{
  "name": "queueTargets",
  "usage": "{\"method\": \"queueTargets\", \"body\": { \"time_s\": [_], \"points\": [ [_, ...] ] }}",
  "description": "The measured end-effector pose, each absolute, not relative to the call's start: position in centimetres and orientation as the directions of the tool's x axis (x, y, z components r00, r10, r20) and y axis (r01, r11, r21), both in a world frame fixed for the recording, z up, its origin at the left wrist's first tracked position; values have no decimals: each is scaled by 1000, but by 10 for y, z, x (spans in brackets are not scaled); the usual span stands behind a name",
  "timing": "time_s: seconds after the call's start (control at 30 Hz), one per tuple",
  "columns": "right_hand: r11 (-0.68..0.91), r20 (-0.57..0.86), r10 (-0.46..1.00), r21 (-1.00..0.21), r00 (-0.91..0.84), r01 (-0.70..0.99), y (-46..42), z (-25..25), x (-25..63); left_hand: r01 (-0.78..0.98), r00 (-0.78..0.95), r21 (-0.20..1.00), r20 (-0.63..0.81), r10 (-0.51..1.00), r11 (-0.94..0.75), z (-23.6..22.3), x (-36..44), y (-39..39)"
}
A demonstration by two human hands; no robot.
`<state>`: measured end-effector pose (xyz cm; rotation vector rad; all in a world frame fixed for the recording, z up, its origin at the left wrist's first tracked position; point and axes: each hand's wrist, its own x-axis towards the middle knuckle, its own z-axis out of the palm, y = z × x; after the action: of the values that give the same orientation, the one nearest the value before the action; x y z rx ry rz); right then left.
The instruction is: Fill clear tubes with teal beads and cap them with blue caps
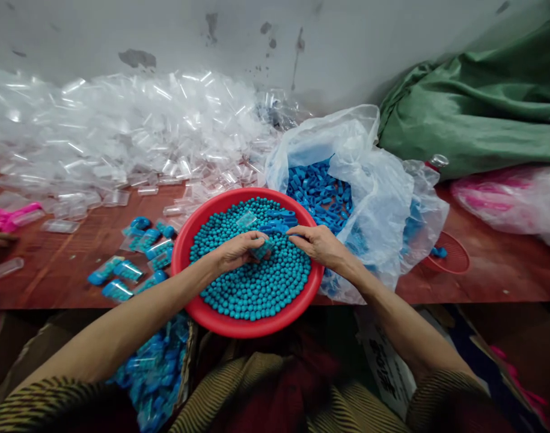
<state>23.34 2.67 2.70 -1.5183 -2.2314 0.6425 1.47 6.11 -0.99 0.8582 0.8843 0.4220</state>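
Observation:
A round red basin (181, 264) full of small turquoise balls (252, 294) sits at the table's front edge, partly over it. Over the balls, my left hand (243, 249) is closed on a clear plastic tube (262, 248) with turquoise balls inside. My right hand (317, 243) is at the basin's right side, thumb and forefinger close together beside several blue plastic pieces (279, 221) lying on the balls. Whether those fingers pinch one of the pieces, I cannot make out. Another clear tube (246, 220) rests on the balls behind my left hand.
Clear tubes (121, 132) are heaped along the wall. Filled tubes with blue caps (128, 270) lie left of the basin; more fill a box (155, 367) below. A plastic bag (383, 186) of blue pieces, a small red basket (457, 255) and a green sack (477, 114) are right.

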Motion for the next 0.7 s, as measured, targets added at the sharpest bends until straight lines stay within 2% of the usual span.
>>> {"method": "queueTargets", "body": {
  "time_s": [0.17,0.3,0.37,0.5,0.57,0.7],
  "points": [
    [376,-150,879,-365,-452,852,22,18,211,-103,518,786,-481,707,610,-5,0,43],
    [469,-190,803,-381,-564,797,22,16,205,-123,581,765,-460,672,632,1,-8,33],
    [502,-166,804,-323,-570,802,26,23,208,-118,587,774,-451,672,622,6,-15,31],
    [603,-14,795,-97,-607,792,37,29,215,-82,541,808,-455,707,583,11,-31,28],
    [666,-8,746,-20,-666,746,39,22,215,-59,514,821,-463,722,568,10,-35,26],
    [729,-43,684,46,-728,683,39,-1,212,-22,498,824,-482,721,566,4,-31,24]
  ]
}}
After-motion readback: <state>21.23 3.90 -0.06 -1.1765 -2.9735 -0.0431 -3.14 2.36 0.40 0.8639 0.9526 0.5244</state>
